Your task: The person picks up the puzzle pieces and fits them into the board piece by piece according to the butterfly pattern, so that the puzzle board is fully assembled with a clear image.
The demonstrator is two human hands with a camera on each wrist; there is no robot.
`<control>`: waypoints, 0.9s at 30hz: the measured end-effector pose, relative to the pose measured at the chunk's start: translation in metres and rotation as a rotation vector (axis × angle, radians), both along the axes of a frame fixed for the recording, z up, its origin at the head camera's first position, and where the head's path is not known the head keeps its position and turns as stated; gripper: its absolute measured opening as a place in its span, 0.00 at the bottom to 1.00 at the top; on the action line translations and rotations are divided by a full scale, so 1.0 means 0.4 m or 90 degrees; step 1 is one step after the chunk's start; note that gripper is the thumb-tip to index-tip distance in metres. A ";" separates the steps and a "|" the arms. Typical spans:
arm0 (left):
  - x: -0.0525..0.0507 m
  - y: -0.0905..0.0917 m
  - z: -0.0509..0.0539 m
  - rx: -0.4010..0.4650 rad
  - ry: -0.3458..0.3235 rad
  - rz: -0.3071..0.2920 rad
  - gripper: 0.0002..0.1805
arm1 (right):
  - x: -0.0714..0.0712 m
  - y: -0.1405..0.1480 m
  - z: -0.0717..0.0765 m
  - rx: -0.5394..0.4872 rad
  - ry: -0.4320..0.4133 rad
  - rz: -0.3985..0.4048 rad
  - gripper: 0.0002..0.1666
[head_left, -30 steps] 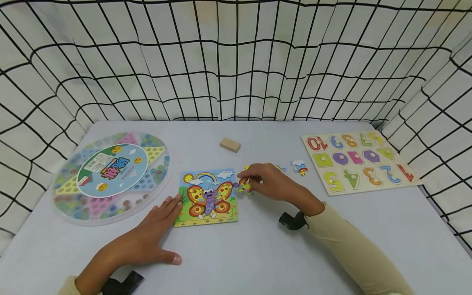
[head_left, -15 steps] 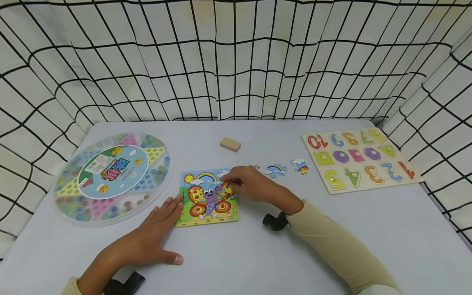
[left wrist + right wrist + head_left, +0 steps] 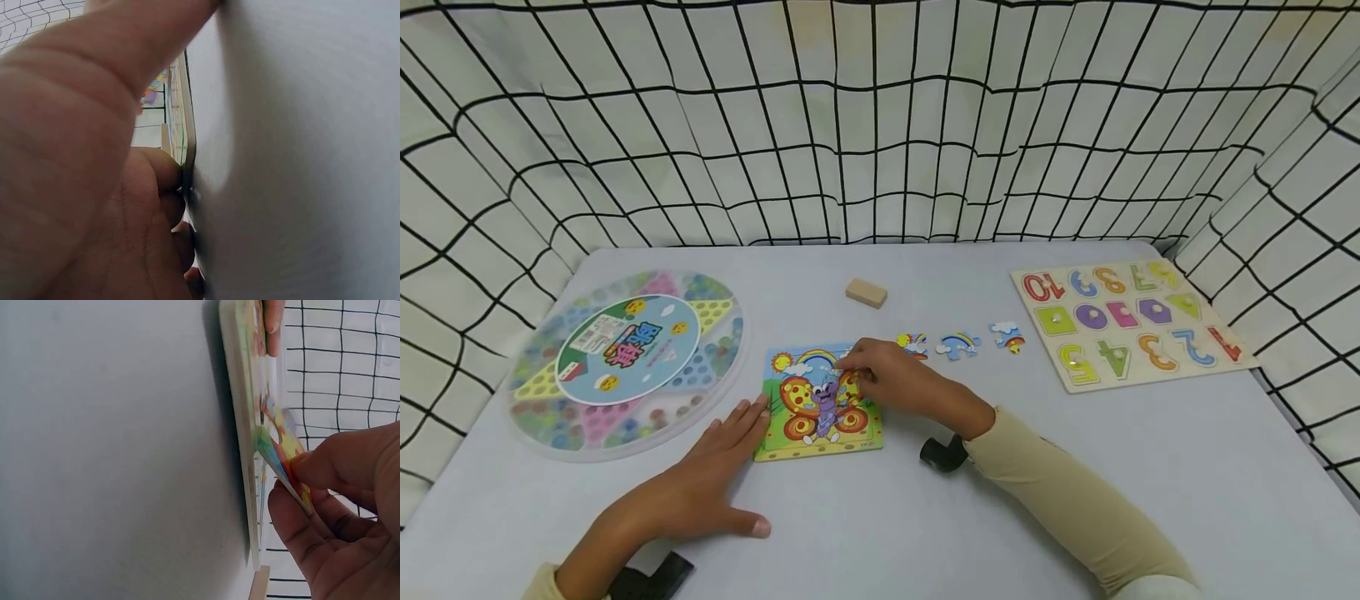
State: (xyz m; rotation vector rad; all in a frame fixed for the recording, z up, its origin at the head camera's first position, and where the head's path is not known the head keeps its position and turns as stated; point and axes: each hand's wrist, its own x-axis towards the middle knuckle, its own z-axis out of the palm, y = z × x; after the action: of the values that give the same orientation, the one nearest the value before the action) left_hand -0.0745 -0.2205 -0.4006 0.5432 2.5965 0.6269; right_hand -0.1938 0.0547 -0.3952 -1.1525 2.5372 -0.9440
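Nearest on the white-covered bench [image 3: 880,533], the left hand [image 3: 703,482] lies with straight fingers and its thumb spread wide, the fingertips touching the near-left edge of the puzzle board [image 3: 824,423] — seemingly to brace it against sliding. The board lies flat, so a piece can be lowered onto it from above. It is square and brightly printed: a purple-bodied butterfly with spotted upper wings and spiral-marked lower ones, a sun, a rainbow and clouds, with a yellow-green strip along the near edge.

The right hand [image 3: 898,375] pinches a puzzle piece [image 3: 274,452] between thumb and fingers over the board's upper right, hiding that corner from the head view. In the right wrist view the piece is tilted to the board, thin and pale-edged, with green, blue, red and yellow print; whether its tip touches the board, I cannot tell. The grip on one end probably leaves the other free for fitting.

Just beyond the right hand, three loose pieces [image 3: 959,346] lie spaced in a row, probably for easy picking. Farther off are a round game case [image 3: 625,354], a number board [image 3: 1131,336] and a wooden block [image 3: 866,292], then black netting [image 3: 873,155].
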 end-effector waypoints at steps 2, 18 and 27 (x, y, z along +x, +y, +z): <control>0.002 -0.002 -0.001 0.002 0.000 0.001 0.71 | 0.003 -0.005 0.002 0.010 0.001 -0.004 0.22; 0.001 0.001 -0.007 0.015 0.003 0.002 0.70 | 0.004 -0.016 -0.006 0.080 -0.017 -0.010 0.19; 0.001 -0.001 -0.009 0.016 -0.001 0.006 0.71 | 0.003 -0.016 -0.004 0.103 -0.020 -0.016 0.18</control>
State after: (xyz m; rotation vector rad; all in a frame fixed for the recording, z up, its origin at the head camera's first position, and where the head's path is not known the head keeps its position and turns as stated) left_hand -0.0739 -0.2210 -0.4043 0.5388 2.5941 0.6638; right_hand -0.1927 0.0482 -0.3968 -1.0527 2.5554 -0.7399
